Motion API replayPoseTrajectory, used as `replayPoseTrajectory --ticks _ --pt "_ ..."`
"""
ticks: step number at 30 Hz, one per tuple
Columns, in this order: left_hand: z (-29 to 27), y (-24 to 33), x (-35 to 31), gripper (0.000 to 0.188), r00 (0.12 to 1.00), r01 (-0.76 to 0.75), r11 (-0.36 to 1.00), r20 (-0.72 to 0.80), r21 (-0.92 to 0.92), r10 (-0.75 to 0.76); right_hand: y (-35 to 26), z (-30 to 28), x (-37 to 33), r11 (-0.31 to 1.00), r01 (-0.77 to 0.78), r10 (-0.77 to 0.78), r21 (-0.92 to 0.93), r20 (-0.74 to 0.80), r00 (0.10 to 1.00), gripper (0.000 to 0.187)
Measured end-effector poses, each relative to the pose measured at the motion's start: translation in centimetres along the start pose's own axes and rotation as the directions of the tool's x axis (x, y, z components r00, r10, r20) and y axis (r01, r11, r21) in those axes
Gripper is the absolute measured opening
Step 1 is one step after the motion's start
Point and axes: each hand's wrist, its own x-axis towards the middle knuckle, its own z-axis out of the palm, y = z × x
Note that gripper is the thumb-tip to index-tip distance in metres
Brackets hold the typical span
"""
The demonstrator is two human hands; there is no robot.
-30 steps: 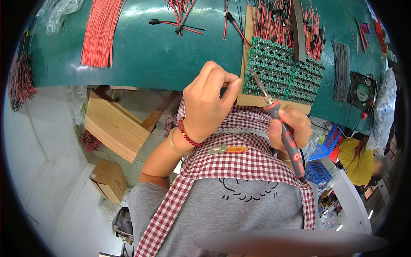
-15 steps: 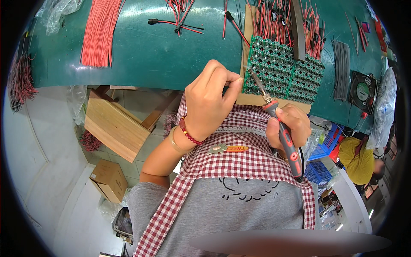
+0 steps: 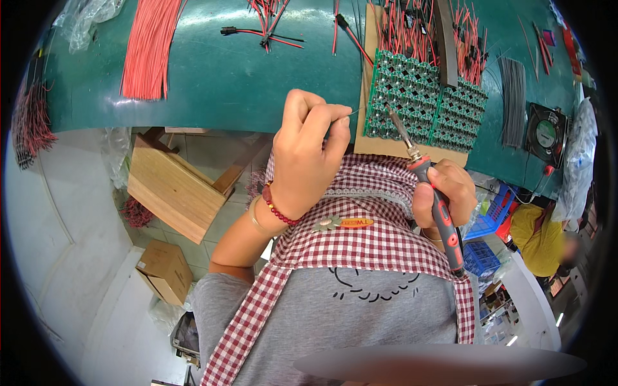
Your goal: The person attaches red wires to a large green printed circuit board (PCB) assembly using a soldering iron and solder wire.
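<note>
My right hand (image 3: 450,193) is wrapped round the grey and red handle of a soldering iron (image 3: 440,215). The iron's metal tip reaches up to the panel of green circuit boards (image 3: 402,96); whether it touches them I cannot tell. Left of the panel, my left hand (image 3: 309,154) pinches a thin wire (image 3: 356,112) between thumb and forefinger. The wire's end points toward the boards, apart from the iron's tip. Under the panel lies a tan board (image 3: 380,147). Red and black leads (image 3: 412,32) stand at the panel's far side, and a dark strip (image 3: 445,45) lies across it.
A bundle of red wires (image 3: 151,51) lies on the green table (image 3: 225,103) at the far left, with loose connector leads (image 3: 264,37) beside it. On the right are a bundle of grey wires (image 3: 513,103) and a small black fan (image 3: 546,132). A wooden stool (image 3: 174,186) stands below left.
My left hand has drawn back leftward from the boards, and its thin wire now shows. My right hand and the soldering iron have shifted slightly right and nearer to me.
</note>
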Motion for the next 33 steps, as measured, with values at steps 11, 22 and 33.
replayPoseTrajectory --ticks 11,22,33 --pt "0.4 -0.7 -1.2 0.015 0.999 -0.008 0.998 0.033 -0.064 0.010 -0.4 0.0 -0.7 0.997 -0.021 0.020 0.075 0.021 1.000 0.023" --pt "0.8 -0.6 -1.3 0.015 0.999 -0.023 0.998 0.044 -0.059 0.026 0.0 1.0 -1.0 1.000 0.027 -0.027 0.012 0.004 1.000 0.020" --pt "1.5 -0.8 -0.9 0.014 0.994 -0.095 0.995 0.056 0.020 0.093 -0.6 0.3 -0.4 0.999 0.021 -0.016 -0.040 0.121 0.993 0.028"
